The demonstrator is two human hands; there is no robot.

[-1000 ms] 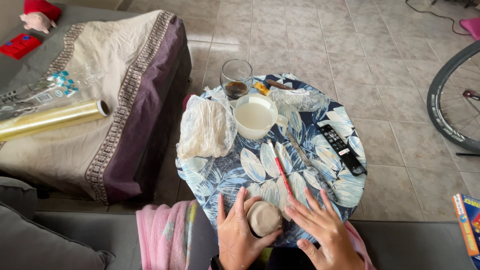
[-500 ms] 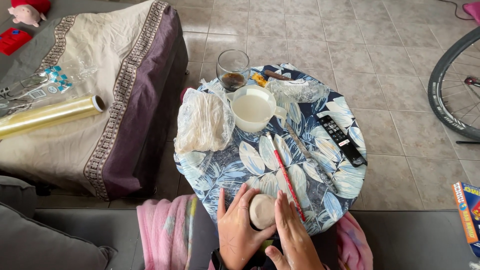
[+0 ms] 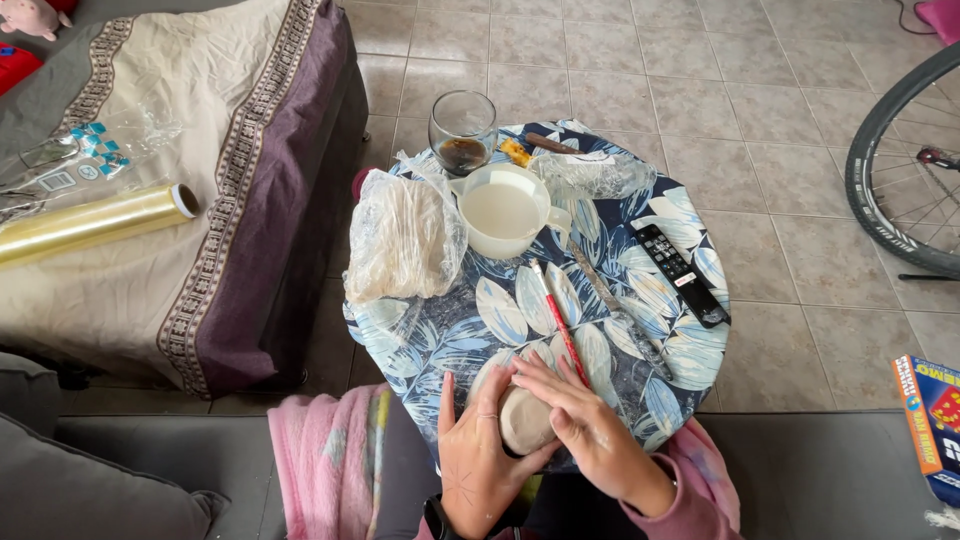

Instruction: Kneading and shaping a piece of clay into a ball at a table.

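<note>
A pale lump of clay [image 3: 524, 420] is lying at the near edge of a round table [image 3: 450, 340] covered in blue leaf-print cloth, and both of the person's hands are pressing on it. The left hand [image 3: 478, 455] is cupping the lump from the left and underneath, fingers loosely spread and pointing away from the body, palm touching the clay. The right hand [image 3: 580, 425] is lying flat across the top of it, fingers together and angled left, wrist coming in from the lower right in a pink sleeve [image 3: 690, 495]. Just beyond the fingers, a red pencil [image 3: 560, 322] and a long dark-handled tool [image 3: 618, 308] are lying side by side. Farther out, a white cup of milky liquid [image 3: 503, 212] is standing beside a clear plastic bag [image 3: 403, 238] of pale material, with a black remote control [image 3: 681, 272] to the right. At the far rim, a stemless glass [image 3: 463, 134] is holding a little dark liquid.
</note>
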